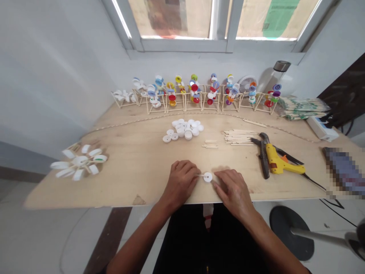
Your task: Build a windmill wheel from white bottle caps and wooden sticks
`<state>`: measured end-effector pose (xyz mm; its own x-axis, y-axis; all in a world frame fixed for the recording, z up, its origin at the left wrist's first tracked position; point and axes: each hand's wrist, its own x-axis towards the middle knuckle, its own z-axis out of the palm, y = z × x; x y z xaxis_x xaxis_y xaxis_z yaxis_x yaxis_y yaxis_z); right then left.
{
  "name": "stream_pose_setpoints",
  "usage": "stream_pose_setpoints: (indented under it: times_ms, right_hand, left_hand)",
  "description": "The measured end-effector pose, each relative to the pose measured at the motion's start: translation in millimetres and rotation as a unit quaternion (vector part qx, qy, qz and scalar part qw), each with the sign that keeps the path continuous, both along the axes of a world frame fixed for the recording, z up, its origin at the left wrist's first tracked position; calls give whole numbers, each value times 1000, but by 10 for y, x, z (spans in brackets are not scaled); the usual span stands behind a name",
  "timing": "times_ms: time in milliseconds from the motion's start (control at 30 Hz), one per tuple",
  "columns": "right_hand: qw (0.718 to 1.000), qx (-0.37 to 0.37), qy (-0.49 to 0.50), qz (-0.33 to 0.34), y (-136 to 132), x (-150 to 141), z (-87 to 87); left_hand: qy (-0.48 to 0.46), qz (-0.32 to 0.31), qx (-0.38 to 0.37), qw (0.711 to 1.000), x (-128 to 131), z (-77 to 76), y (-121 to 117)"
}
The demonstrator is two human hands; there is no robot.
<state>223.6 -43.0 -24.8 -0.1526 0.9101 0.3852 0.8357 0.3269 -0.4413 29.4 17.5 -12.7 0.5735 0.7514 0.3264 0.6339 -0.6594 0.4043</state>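
A white bottle cap with a dark spot at its centre lies on the table near the front edge, a short wooden stick reaching it from the left. My left hand rests on the table with its fingers closed on the stick's outer end. Just right of the cap is my right hand, thumb and fingers apart around its edge; whether they touch it I cannot tell. Beyond the hands lie a pile of white bottle caps, a few short sticks and a bundle of longer sticks.
On the right lie a yellow glue gun with a cord and black-handled cutters. A white cap wheel sits at far left. Stick frames with coloured caps line the back, near a bottle, a small fan and a power strip.
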Motion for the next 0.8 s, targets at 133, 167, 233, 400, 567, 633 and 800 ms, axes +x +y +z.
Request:
stream_pose_setpoints:
  times_ms: [133, 167, 233, 400, 567, 633, 800]
  right_hand:
    - [999, -22, -22, 9, 56, -54, 41]
    - [999, -25, -28, 11, 71, -67, 49]
    - [999, -28, -43, 14, 99, -92, 57]
    - [997, -33, -67, 12, 157, -149, 68]
    - [997, -37, -66, 13, 190, -206, 73]
    - [997, -38, -65, 16, 200, -218, 66]
    - [997, -28, -67, 15, 215, -229, 56]
  left_hand:
    - [-16, 4, -37, 999, -3, 2, -50]
    - [-20, 6, -41, 999, -4, -5, -59]
    - [-29, 14, -43, 999, -10, -25, -74]
    - [-50, 34, -41, 997, -37, -63, -91]
    - [-64, 57, -49, 995, -57, -57, -92]
    - [-66, 62, -51, 995, -60, -54, -91]
    - [-67, 72, -51, 994, -59, -61, -88]
